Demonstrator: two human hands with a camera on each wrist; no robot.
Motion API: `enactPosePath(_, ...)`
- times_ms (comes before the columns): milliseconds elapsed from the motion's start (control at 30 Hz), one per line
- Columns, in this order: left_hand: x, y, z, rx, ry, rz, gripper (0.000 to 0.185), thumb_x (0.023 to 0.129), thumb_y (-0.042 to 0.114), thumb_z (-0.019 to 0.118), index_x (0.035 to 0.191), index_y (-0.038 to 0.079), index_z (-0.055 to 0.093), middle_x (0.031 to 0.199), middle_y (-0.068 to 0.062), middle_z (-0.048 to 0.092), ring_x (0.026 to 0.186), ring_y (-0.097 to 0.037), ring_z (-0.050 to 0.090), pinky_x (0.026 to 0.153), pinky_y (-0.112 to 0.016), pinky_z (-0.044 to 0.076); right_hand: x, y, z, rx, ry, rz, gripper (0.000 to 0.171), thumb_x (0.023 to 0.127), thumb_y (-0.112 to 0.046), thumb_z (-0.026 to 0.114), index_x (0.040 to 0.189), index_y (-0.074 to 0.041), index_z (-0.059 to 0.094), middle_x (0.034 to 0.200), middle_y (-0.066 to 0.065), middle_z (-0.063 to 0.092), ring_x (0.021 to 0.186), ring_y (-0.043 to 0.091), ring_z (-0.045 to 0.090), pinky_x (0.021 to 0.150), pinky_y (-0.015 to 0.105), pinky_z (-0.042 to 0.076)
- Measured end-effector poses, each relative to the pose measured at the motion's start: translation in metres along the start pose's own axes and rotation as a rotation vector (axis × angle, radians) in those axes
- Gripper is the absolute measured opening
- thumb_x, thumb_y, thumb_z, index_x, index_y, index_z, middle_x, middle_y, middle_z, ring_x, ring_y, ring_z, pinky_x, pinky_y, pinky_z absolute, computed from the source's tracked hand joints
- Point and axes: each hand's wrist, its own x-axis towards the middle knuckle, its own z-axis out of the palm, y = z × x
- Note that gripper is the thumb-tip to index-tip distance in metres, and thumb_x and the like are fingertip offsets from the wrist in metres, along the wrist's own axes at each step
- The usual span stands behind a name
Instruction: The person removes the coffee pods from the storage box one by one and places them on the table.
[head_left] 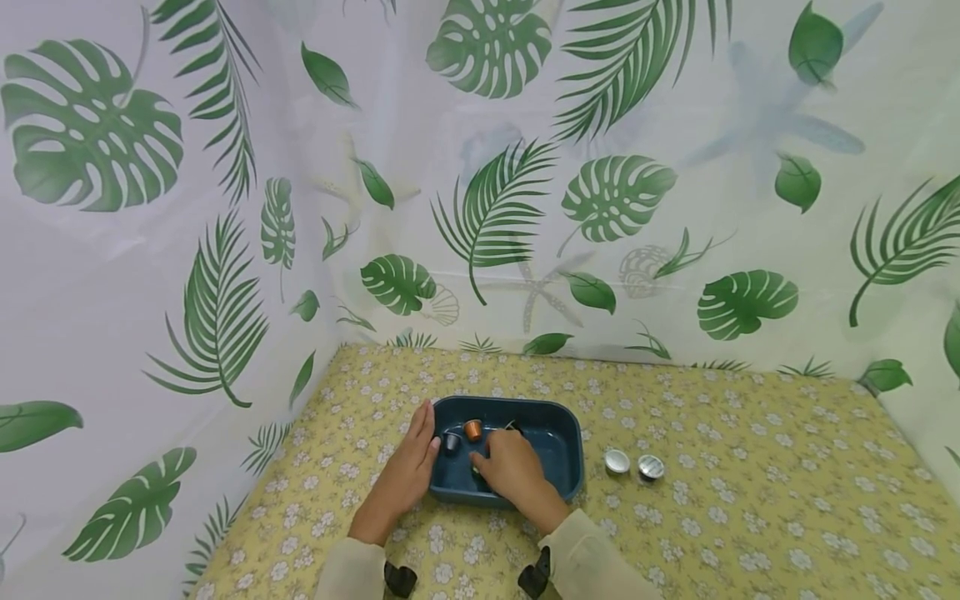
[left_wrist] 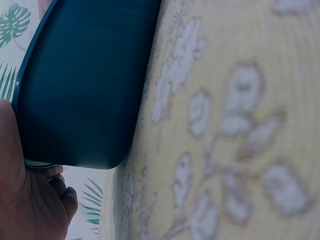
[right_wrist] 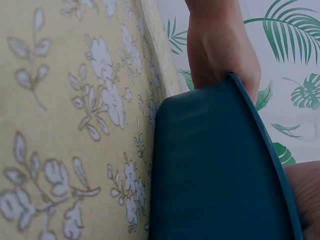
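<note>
A dark teal tray (head_left: 564, 443) lies on the flowered yellow cloth (head_left: 750, 517). My left hand (head_left: 408, 471) lies flat against the tray's left wall, fingers straight, thumb on the rim. In the left wrist view the palm (left_wrist: 27, 200) sits under the tray's outer wall (left_wrist: 85, 85). My right hand (head_left: 513, 471) reaches into the tray, its fingers curled down on a small dark capsule (head_left: 476, 472), mostly hidden. A dark capsule (head_left: 452, 442) and an orange capsule (head_left: 472, 429) stand in the tray's far left. The right wrist view shows the tray (right_wrist: 215, 175) and the left hand (right_wrist: 220, 50) behind it.
Two silver capsules (head_left: 617, 461) (head_left: 650, 467) sit on the cloth just right of the tray. A leaf-printed curtain (head_left: 487, 208) closes off the back and left sides. Black wrist-camera mounts (head_left: 400, 579) show at the sleeves.
</note>
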Motion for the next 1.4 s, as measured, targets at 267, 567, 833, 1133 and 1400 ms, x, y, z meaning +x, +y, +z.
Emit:
enactPosePath(267, 0.000, 0.000, -0.001, 0.000, -0.005, -0.012, 0.060, 0.113, 0.025, 0.035, 0.163, 0.005, 0.009, 0.170, -0.003, -0.003, 0.155, -0.028, 0.009, 0.120, -0.053, 0.024, 0.001, -0.001, -0.002, -0.008, -0.033, 0.008, 0.041, 0.092, -0.021, 0.077, 0.058, -0.016, 0.056, 0.048, -0.006, 0.032, 0.040, 0.009, 0.031, 0.041, 0.024, 0.024)
enactPosePath(567, -0.001, 0.003, -0.002, 0.010, -0.010, -0.015, 0.060, 0.113, 0.024, 0.036, 0.163, 0.004, 0.009, 0.170, -0.005, -0.003, 0.155, -0.029, 0.009, 0.120, -0.053, 0.024, -0.001, 0.001, -0.007, 0.001, -0.076, -0.025, 0.026, 0.088, -0.020, 0.082, 0.101, 0.002, 0.076, 0.093, 0.014, 0.074, 0.071, 0.019, 0.067, 0.068, 0.040, 0.058)
enactPosePath(833, -0.001, 0.003, -0.002, 0.018, -0.016, -0.027, 0.060, 0.113, 0.024, 0.035, 0.163, 0.004, 0.009, 0.170, -0.006, -0.002, 0.155, -0.029, 0.009, 0.120, -0.053, 0.023, -0.001, 0.002, -0.008, 0.035, -0.114, -0.038, 0.015, 0.089, -0.014, 0.079, 0.085, -0.001, 0.074, 0.068, 0.002, 0.060, 0.055, 0.011, 0.051, 0.052, 0.030, 0.045)
enactPosePath(1133, -0.001, 0.003, -0.002, 0.004, -0.018, -0.026, 0.060, 0.114, 0.025, 0.035, 0.163, 0.005, 0.008, 0.170, -0.005, -0.004, 0.156, -0.029, 0.008, 0.120, -0.054, 0.023, -0.004, -0.002, -0.010, 0.054, -0.120, -0.079, 0.020, 0.088, -0.003, 0.075, 0.070, -0.005, 0.066, 0.053, -0.008, 0.028, 0.046, 0.009, 0.025, 0.048, 0.026, 0.023)
enactPosePath(1400, 0.000, 0.002, -0.001, 0.002, -0.014, -0.021, 0.060, 0.114, 0.025, 0.035, 0.163, 0.004, 0.009, 0.170, -0.005, -0.003, 0.155, -0.029, 0.009, 0.120, -0.054, 0.024, -0.005, -0.001, -0.011, 0.044, -0.096, -0.137, 0.017, 0.085, -0.002, 0.076, 0.100, 0.005, 0.075, 0.082, 0.013, 0.071, 0.068, 0.022, 0.064, 0.062, 0.039, 0.054)
